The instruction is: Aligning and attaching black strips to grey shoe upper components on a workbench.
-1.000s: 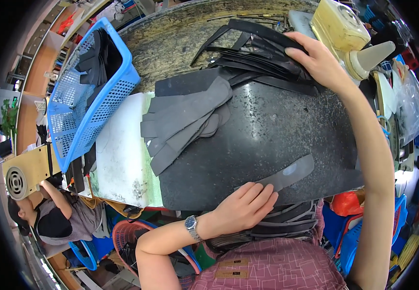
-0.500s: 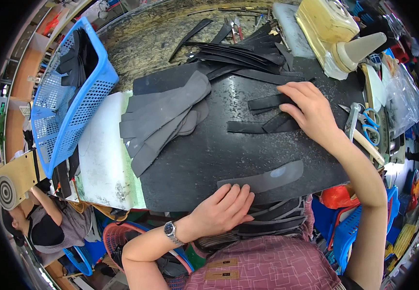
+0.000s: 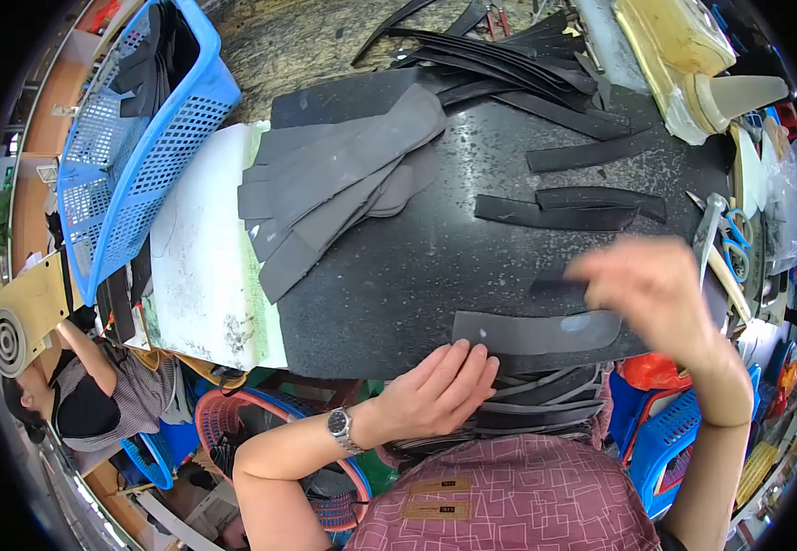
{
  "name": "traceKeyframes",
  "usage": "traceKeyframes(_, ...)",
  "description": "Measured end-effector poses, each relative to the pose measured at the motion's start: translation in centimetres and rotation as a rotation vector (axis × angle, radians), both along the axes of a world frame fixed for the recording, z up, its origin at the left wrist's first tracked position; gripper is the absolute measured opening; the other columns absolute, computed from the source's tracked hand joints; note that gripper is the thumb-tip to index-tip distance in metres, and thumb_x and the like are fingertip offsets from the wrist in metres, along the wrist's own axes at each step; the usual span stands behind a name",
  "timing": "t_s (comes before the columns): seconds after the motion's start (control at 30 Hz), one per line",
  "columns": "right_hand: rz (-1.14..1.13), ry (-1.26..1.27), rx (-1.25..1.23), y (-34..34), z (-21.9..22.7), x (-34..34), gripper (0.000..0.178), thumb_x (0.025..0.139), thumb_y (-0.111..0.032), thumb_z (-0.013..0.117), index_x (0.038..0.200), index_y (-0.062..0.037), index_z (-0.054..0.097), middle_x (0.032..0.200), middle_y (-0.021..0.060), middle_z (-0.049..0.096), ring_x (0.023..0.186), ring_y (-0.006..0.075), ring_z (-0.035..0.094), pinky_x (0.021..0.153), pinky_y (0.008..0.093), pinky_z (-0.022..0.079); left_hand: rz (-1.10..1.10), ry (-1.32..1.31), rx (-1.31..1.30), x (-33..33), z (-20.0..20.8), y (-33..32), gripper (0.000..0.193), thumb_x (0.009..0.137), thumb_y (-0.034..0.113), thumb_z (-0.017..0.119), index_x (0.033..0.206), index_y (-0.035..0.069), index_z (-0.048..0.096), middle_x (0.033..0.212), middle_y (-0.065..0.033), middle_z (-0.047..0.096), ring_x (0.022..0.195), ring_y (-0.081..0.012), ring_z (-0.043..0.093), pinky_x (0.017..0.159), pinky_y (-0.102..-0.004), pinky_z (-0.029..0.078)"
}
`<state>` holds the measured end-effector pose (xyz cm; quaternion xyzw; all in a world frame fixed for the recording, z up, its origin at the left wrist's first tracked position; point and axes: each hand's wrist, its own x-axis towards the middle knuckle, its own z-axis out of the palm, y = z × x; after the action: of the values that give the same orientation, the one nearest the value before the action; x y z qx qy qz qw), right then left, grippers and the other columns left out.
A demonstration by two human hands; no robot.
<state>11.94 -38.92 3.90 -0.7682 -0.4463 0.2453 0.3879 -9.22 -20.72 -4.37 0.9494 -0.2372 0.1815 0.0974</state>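
Observation:
A grey curved strip [image 3: 536, 332] with two pale shiny spots lies near the board's front edge. At its near left corner rest the fingertips of my left hand [image 3: 437, 390], fingers stretched out and thumb apart. Over the strip's far side, my right hand [image 3: 651, 285] is smeared by motion and closed on a black strip [image 3: 554, 287], whose end sticks out leftward. Farther back lie two overlapping black strips [image 3: 554, 218] and a single black strip [image 3: 591, 151]. A fan of grey pieces [image 3: 343, 174] lies at the left.
A black board [image 3: 371, 312] covers the bench. More black strips [image 3: 508, 69] are heaped at the back. A blue basket [image 3: 155, 156] stands left by a white block [image 3: 201, 248]. Scissors [image 3: 738, 243], a hammer [image 3: 715, 220] and a yellowish bottle [image 3: 678, 41] are right. Another person [image 3: 113, 386] works lower left.
My right hand has come nearer from the two overlapping black strips, bringing a black strip toward the grey one. My left fingertips have slid back to the grey strip's edge, exposing a second pale spot.

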Motion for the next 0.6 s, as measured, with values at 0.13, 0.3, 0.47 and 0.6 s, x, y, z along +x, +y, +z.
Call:
traceKeyframes(0.13,-0.149,0.633,-0.356,1.2,-0.7,-3.9,0.016,0.082,-0.011,0.068,0.093,-0.0008,0.067,0.071,0.0094,0.067,0.061,0.0127,0.062,0.059,0.0288,0.05,-0.016,-0.027,-0.021,-0.1,-0.4,0.0,0.03,0.088,0.022,0.057,0.107,-0.001,0.064,0.107,-0.0146,0.062,0.098,-0.0267,0.061,0.08,-0.0334,0.051)
traceKeyframes(0.3,-0.164,0.493,-0.381,2.1,-2.2,-4.7,0.014,0.081,-0.014,0.069,0.086,0.0,0.067,0.066,0.0121,0.065,0.056,0.0161,0.062,0.055,0.0308,0.049,0.003,-0.074,0.093,-0.9,-0.3,0.1,0.029,0.085,0.02,0.056,0.105,0.001,0.065,0.106,-0.0127,0.064,0.106,-0.0253,0.059,0.082,-0.0303,0.048)
traceKeyframes(0.47,-0.182,0.365,-0.359,2.4,-2.7,-5.3,0.014,0.08,-0.015,0.068,0.082,-0.0011,0.068,0.066,0.0142,0.063,0.057,0.023,0.064,0.054,0.0328,0.048,-0.003,-0.057,0.124,-0.5,0.2,0.4,0.025,0.089,0.028,0.058,0.105,0.009,0.066,0.107,-0.0071,0.065,0.102,-0.0232,0.059,0.079,-0.0297,0.046)
traceKeyframes(0.6,-0.173,0.271,-0.334,2.3,-3.1,-5.4,0.014,0.08,-0.016,0.068,0.082,-0.0024,0.067,0.066,0.014,0.063,0.059,0.0264,0.064,0.055,0.0348,0.048,-0.041,0.02,0.053,0.3,0.2,0.4,0.03,0.09,0.031,0.058,0.11,0.01,0.063,0.109,-0.0104,0.064,0.102,-0.0234,0.059,0.078,-0.0307,0.046)
